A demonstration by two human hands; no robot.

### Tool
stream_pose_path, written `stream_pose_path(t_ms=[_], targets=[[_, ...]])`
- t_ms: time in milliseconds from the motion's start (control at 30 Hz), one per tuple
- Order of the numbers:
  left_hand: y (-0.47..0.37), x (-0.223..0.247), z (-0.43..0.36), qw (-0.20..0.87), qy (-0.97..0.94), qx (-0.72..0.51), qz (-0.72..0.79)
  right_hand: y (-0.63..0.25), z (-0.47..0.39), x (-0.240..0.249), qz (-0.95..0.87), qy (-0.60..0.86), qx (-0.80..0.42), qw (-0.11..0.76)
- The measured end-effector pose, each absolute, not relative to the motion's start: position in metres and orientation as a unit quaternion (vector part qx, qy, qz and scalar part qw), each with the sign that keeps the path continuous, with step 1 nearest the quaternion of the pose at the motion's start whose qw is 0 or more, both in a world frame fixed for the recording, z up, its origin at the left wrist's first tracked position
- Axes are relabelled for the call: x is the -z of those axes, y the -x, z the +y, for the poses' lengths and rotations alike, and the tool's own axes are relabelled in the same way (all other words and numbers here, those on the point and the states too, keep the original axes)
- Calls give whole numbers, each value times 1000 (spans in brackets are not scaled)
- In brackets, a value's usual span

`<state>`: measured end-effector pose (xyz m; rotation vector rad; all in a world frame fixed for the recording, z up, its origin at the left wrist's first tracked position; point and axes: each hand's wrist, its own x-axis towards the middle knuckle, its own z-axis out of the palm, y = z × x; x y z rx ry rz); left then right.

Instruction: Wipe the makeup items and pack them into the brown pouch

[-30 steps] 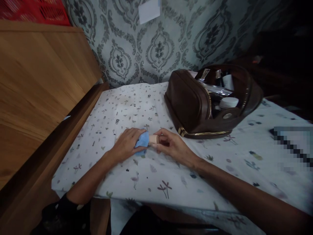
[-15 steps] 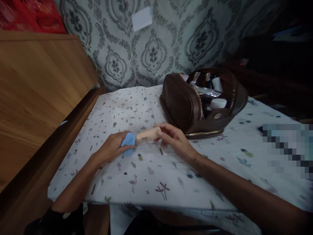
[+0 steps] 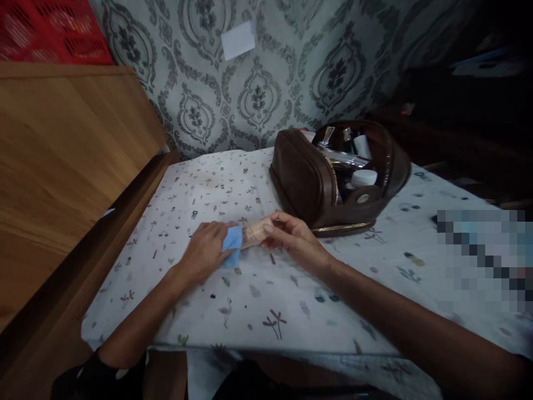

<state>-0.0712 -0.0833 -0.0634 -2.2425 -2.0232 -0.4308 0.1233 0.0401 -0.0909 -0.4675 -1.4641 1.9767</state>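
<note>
A beige cosmetic tube (image 3: 253,234) lies level between my two hands, above the patterned tablecloth (image 3: 200,189). My right hand (image 3: 293,239) pinches its right end between thumb and fingers. Over the tube's left end, my left hand (image 3: 205,247) is closed on a blue cloth (image 3: 232,244), which hides that end. Just beyond my right hand stands a brown toiletry bag (image 3: 300,172), unzipped. Inside it are a white-lidded jar (image 3: 364,178), a silvery tube (image 3: 343,158) and other small bottles.
At the left, a wooden cabinet (image 3: 70,139) borders the table, with a red plastic basket (image 3: 54,33) on top. A patterned wall (image 3: 258,100) rises behind the table. A blurred-out flat object (image 3: 483,255) lies at the right.
My left hand and the blue cloth have shifted right along the tube, covering more of it. My right hand keeps its pinch on the right end. The view has shifted slightly.
</note>
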Motion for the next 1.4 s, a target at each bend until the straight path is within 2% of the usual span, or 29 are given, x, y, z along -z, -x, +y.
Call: stream_pose_path(t_ms=[100,167,333,433,567,667,833,1000,1100,1233,1400], targets=[[46,70,-73,66,759,139,-633,-124,38,90,-581,188,-733,299],[35,70,-66,35,751,175,-635,-125,38,88,-579,186,-731,308],[36,51,-58,-142,665,371,-633,-125,40,88,-505,158,-785,322],[37,40,-55,-246,586,506,-584,-124,37,90,-535,154,-772,308],[23,40,-46,-353,474,610,-528,-125,29,89,-599,104,-760,231],[10,46,-37,-389,420,654,-494,-128,24,87,-604,112,-767,186],[7,47,-27,-368,362,700,-494,-125,25,87,-641,158,-718,220],[28,36,-22,-243,469,666,-527,-126,26,82,-715,197,-620,257],[47,31,-23,-191,568,596,-535,-130,25,80,-689,167,-678,194],[66,30,-29,-234,617,538,-525,-134,25,81,-571,116,-809,77],[70,31,-36,-224,632,517,-532,-135,29,82,-460,47,-886,-25]])
